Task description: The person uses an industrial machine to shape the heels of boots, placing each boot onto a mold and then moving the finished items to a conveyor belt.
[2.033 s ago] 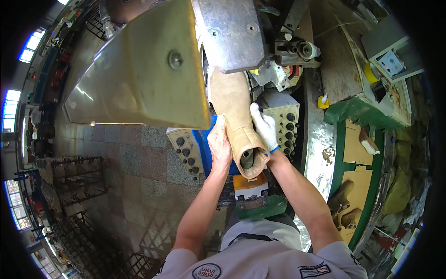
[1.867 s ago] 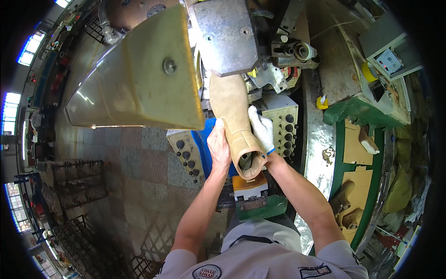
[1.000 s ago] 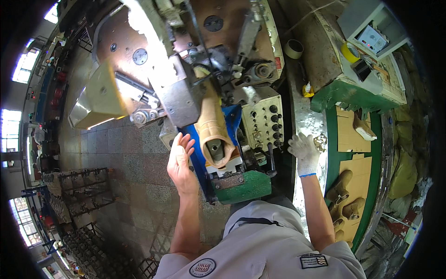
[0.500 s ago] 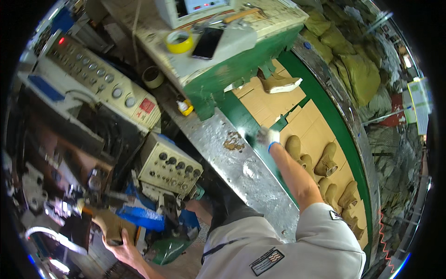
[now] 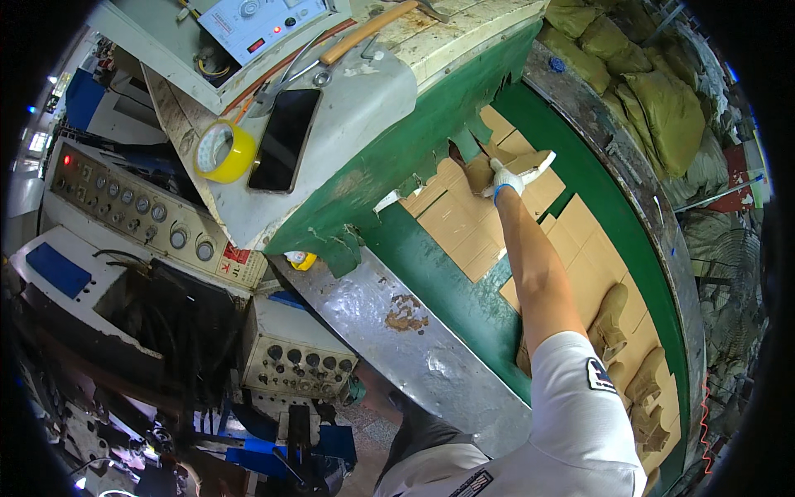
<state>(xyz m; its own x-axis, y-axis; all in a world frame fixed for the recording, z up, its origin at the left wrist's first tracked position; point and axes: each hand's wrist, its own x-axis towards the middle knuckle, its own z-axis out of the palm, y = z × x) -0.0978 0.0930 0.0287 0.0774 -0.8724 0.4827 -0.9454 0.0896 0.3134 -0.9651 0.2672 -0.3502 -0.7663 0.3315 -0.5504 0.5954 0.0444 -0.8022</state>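
Note:
My right hand (image 5: 507,176), in a white glove with a blue edge at the wrist, reaches far out over the green belt. Its fingers close around a brown boot (image 5: 478,176) with a pale sole, lying on its side beneath torn green sheeting. The glove covers the boot's middle. My left hand is outside the picture. Nearer on the belt, several tan boots (image 5: 609,323) rest on flattened cardboard (image 5: 464,236).
A metal ledge (image 5: 397,306) borders the belt (image 5: 406,244). On the bench above lie yellow tape (image 5: 225,152), a phone (image 5: 285,141) and a hammer (image 5: 368,33). Machine panels (image 5: 137,211) stand at left. Olive sacks (image 5: 662,116) are piled at far right.
My right hand has moved from the belt's near edge out to the brown boot. My left hand, which held a tan boot at lower left, has left the picture. The view has shifted.

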